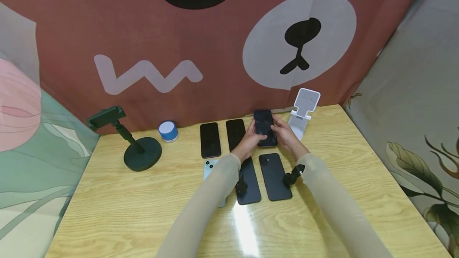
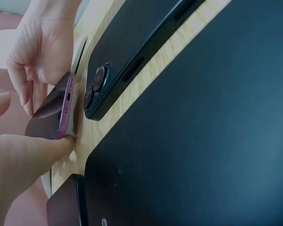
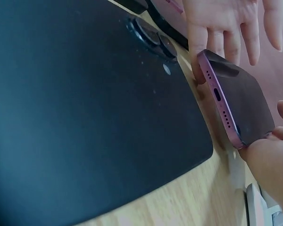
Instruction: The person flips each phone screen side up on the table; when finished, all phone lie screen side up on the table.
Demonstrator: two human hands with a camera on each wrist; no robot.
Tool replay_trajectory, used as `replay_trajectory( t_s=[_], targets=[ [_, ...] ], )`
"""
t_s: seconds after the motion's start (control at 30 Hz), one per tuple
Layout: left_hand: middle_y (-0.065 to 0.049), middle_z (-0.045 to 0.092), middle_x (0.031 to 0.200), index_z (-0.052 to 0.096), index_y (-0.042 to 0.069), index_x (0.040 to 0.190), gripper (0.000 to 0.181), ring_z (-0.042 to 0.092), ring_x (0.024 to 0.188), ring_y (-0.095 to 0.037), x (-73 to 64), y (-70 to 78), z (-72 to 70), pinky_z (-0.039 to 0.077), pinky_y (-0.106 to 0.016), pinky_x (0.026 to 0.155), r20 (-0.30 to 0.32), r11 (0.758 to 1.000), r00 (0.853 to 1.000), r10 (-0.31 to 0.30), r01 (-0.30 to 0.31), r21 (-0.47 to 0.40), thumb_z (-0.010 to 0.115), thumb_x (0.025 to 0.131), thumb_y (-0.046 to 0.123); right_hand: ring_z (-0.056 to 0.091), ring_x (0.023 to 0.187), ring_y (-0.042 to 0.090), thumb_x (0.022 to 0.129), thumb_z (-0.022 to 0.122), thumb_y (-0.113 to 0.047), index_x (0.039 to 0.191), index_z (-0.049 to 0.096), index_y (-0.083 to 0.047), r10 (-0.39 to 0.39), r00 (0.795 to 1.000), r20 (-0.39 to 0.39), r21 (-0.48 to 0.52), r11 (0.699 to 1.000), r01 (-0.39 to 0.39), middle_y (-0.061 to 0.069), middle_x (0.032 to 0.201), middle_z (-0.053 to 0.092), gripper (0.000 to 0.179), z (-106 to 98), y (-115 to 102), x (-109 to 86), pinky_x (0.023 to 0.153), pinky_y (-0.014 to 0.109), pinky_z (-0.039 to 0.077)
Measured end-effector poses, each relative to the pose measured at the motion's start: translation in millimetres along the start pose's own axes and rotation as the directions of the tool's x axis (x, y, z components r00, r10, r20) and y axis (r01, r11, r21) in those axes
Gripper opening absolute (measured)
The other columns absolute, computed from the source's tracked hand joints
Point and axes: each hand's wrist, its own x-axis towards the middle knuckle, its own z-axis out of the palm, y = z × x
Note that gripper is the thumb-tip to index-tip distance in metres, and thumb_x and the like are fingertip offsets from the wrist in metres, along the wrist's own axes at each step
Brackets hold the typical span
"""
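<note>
A smartphone (image 1: pixel 263 124) with a dark screen and a purple edge is held between both hands at the back of the table. My left hand (image 1: pixel 249 141) grips its left side, and my right hand (image 1: pixel 285 133) grips the right side. Both thumbs are above the screen. In the right wrist view the phone (image 3: pixel 245 96) is tilted, with its charging port end towards the camera. Nearest to the hands, a black phone (image 1: pixel 275 178) lies back up in front, beside another dark phone (image 1: pixel 251 184) partly covered by the left forearm.
Two dark-screened phones, one at the far left (image 1: pixel 210 140) and one beside the left hand (image 1: pixel 235 130), lie behind a light blue phone (image 1: pixel 209 167). A white folding stand (image 1: pixel 305 106) is right; a blue-lidded jar (image 1: pixel 168 130) and dark green stand (image 1: pixel 142 154) are left.
</note>
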Motion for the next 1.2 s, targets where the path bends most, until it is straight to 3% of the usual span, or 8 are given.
replay_trajectory(
  t_s=[0.07,0.13,0.23,0.4,0.67,0.9,1.07,1.2],
  targets=[
    [-0.006,0.001,0.159,0.005,0.021,0.154,0.089,0.002,0.144,-0.021,0.1,0.0,0.4,0.020,-0.042,0.113,-0.003,1.000,1.000,-0.006,0.006,0.023,0.058,0.086,-0.004,0.023,0.138,0.011,0.094,0.055,-0.009,0.148,0.032,-0.017,-0.015,1.000,0.028,0.042,0.999,0.014,0.001,0.155,0.020,0.059,-23.5,22.1,16.7,0.109,0.028,0.024],
    [-0.006,0.001,0.159,0.005,0.021,0.154,0.089,0.002,0.144,-0.022,0.4,-0.4,0.7,0.019,-0.043,0.113,-0.005,0.999,1.000,-0.011,0.011,0.045,0.059,0.086,-0.003,0.025,0.137,0.011,0.094,0.055,-0.009,0.148,0.032,-0.017,-0.008,1.000,0.029,0.049,0.999,0.007,0.000,0.155,0.020,0.060,-25.8,25.0,17.9,0.108,0.027,0.027],
    [-0.006,0.002,0.159,0.004,0.021,0.154,0.090,0.005,0.144,-0.023,0.7,-1.2,0.6,0.019,-0.042,0.113,-0.007,0.998,1.000,-0.014,0.015,0.062,0.059,0.086,-0.001,0.017,0.141,0.017,0.095,0.053,-0.010,0.150,0.025,-0.010,0.006,1.000,0.006,-0.015,1.000,-0.006,0.009,0.157,0.015,0.062,-0.8,2.1,-1.7,0.112,0.033,0.019],
    [-0.007,0.005,0.159,0.001,0.019,0.153,0.090,0.011,0.143,-0.022,1.3,-2.0,0.1,0.019,-0.038,0.113,0.011,0.998,1.000,-0.008,0.007,0.062,0.057,0.087,-0.003,-0.006,0.143,0.031,0.099,0.036,-0.003,0.150,0.003,0.001,0.117,0.991,-0.072,-0.162,0.979,-0.127,0.020,0.156,-0.005,0.061,56.6,-54.7,-40.9,0.114,0.045,-0.001],
    [-0.006,-0.004,0.159,-0.001,0.023,0.153,0.089,-0.002,0.144,-0.024,-1.2,-0.8,-2.7,0.014,-0.043,0.114,0.013,0.989,0.999,-0.045,0.042,0.141,0.057,0.089,0.003,-0.003,0.143,0.028,0.099,0.032,0.002,0.148,0.001,0.006,0.159,0.983,-0.095,-0.135,0.976,-0.171,0.018,0.157,-0.002,0.058,72.9,-73.0,-52.1,0.115,0.041,0.001],
    [-0.008,-0.005,0.158,-0.003,0.022,0.153,0.090,-0.002,0.144,-0.025,-2.1,-1.1,-4.0,0.016,-0.044,0.114,0.012,0.989,0.999,-0.048,0.046,0.144,0.058,0.089,0.004,0.002,0.144,0.025,0.098,0.042,-0.008,0.150,0.006,0.001,0.081,0.992,-0.096,-0.152,0.984,-0.095,0.015,0.157,0.006,0.064,54.7,-46.7,-41.0,0.115,0.043,-0.003],
    [-0.005,-0.005,0.159,-0.002,0.021,0.153,0.090,-0.002,0.144,-0.024,-2.4,-1.7,-4.0,0.017,-0.042,0.114,0.007,0.989,0.999,-0.039,0.038,0.143,0.057,0.088,0.002,0.011,0.143,0.016,0.094,0.055,-0.013,0.151,0.017,-0.005,0.036,0.997,-0.066,-0.079,0.996,-0.041,0.007,0.156,0.019,0.068,14.8,-6.6,-14.1,0.115,0.036,0.003],
    [-0.003,-0.006,0.159,-0.002,0.020,0.153,0.090,-0.003,0.144,-0.023,-1.9,-2.9,-5.1,0.017,-0.042,0.114,0.012,0.990,0.999,-0.034,0.032,0.135,0.057,0.089,0.001,0.019,0.141,0.014,0.093,0.059,-0.015,0.150,0.027,-0.012,0.051,0.994,-0.093,-0.090,0.994,-0.059,0.002,0.154,0.026,0.066,-46.8,53.0,34.9,0.115,0.036,0.009]
  ],
)
